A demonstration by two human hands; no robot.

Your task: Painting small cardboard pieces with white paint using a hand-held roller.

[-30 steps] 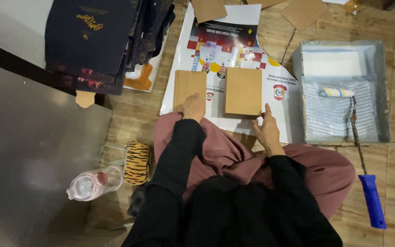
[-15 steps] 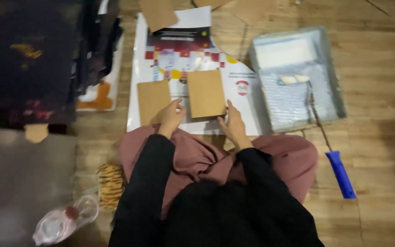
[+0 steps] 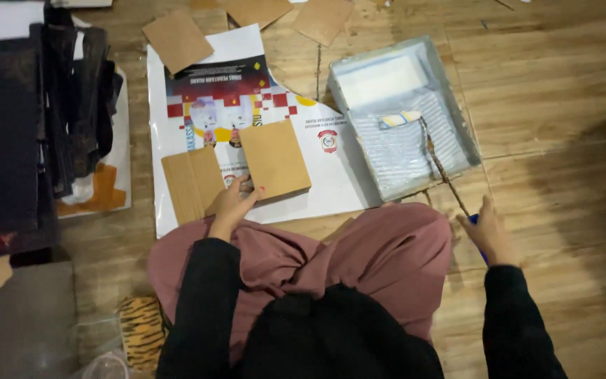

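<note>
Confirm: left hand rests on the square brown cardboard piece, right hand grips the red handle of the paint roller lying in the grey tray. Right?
One error: the roller handle under the right hand is blue, not red, per the head view. The left hand does rest on the square brown cardboard piece, and the roller lies in the grey tray.

Wooden plank floor (image 3: 555,105), warm dim light, darker shadow toward the right edge. Stack of dark folded sheets (image 3: 8,140) at left, grey metal surface (image 3: 19,316) lower left. Loose brown cardboard pieces (image 3: 177,38) scattered along the top.
</note>
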